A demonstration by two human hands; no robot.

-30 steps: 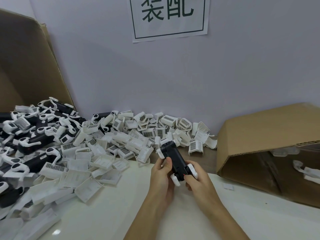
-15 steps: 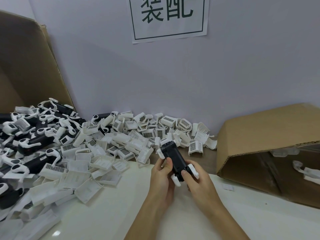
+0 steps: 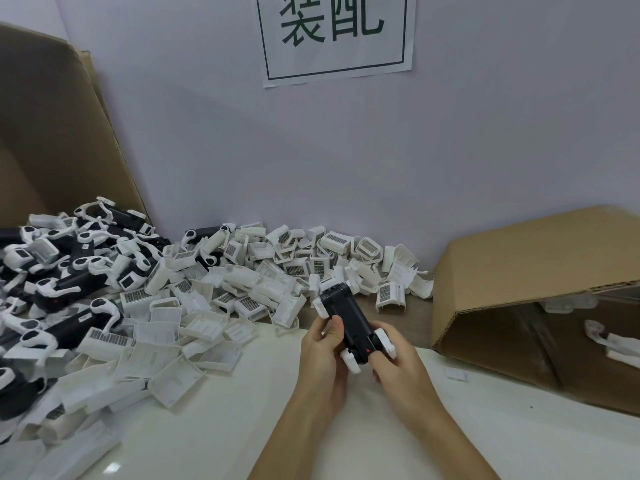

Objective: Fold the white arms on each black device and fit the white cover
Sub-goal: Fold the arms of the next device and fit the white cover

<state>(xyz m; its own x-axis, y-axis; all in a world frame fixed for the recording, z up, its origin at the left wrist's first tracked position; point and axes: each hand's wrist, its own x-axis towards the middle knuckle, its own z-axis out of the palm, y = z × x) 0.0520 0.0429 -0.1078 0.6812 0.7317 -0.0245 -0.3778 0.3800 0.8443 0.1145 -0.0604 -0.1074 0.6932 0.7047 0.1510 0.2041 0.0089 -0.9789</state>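
Observation:
A black device [image 3: 348, 318] with white arms folded against its corners is held above the white table, tilted with its far end up. My left hand [image 3: 323, 358] grips its left side, thumb on the top face. My right hand [image 3: 394, 362] holds the near right end at a white arm [image 3: 384, 339]. A heap of white covers [image 3: 214, 306] lies to the left and behind. More black devices with spread white arms [image 3: 65, 285] are piled at the far left.
An open cardboard box [image 3: 519, 271] lies on its side at the right with white-covered pieces inside. A tall cardboard sheet [image 3: 52, 133] leans at the left. A paper sign [image 3: 336, 36] hangs on the wall. A small white scrap [image 3: 455, 374] lies by the box.
Both hands keep hold of the device with little movement; my right fingers have shifted slightly on the near right white arm.

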